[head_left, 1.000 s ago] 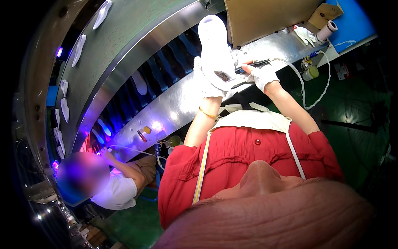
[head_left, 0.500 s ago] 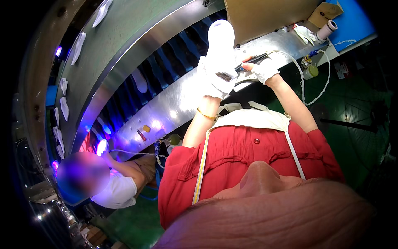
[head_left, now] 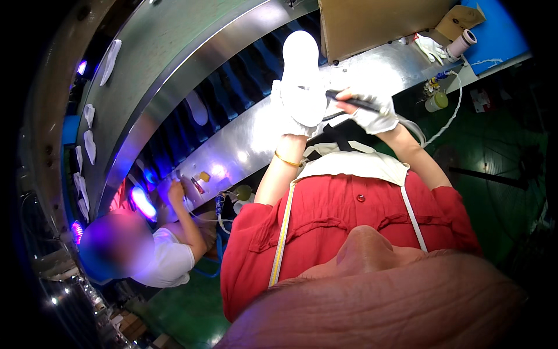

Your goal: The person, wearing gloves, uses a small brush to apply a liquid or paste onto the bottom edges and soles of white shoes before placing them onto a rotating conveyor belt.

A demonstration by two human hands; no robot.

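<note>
A white shoe sole is held up over the metal ledge, its surface washed out by bright light. My left hand, in a white glove, grips its near end from the left, with most of the fingers hidden behind the sole. To the right, my gloved right hand is closed around a black-handled brush, bare fingertips showing at the handle. The handle's front end points at the sole's right edge. A small dark patch shows on the sole; glare hides whether bristles touch it.
Beyond the metal ledge runs a slatted conveyor carrying another sole. White soles lie on the green curved belt. A cardboard box, glove and pink cylinder stand right. A co-worker sits left.
The sole has shifted slightly left. My right hand has turned, and the bristles seen on the sole's near end no longer show there. The co-worker's arm has moved toward the ledge.
</note>
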